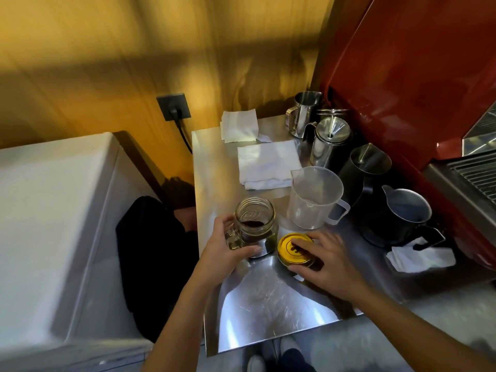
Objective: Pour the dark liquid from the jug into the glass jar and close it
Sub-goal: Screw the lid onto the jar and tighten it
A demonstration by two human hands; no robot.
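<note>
Between the two hands, on the stainless steel counter [214, 167], stood the glass mason jar mug [255, 226], upright, mouth open, with dark liquid filling only its lower part. The left hand [228, 251] was curled around the jar's near side and handle, fingers closed on the glass, steadying it. The right hand [326, 264] lay spread over the yellow metal lid [291, 251], fingertips on its top and thumb at its near edge; the lid rested flat on the counter, not lifted, so the hand was in contact rather than clamped. The lid sat just beside the jar, to the right of it and slightly nearer the person, which placed the jar mouth up and to the left of the right hand. The clear plastic measuring jug [314, 200] stood beyond the right hand, upright and apparently empty, so pouring was judged complete. The coming move was judged to turn on the lid being raised, carried a short way leftward, and set level over the vertical axis of the jar mouth; the right hand was the nearer to the lid. A tilted lid would likely cross-thread. Steel pitchers [402, 210] and folded white cloths [268, 163] lay farther off, clear of the path.
</note>
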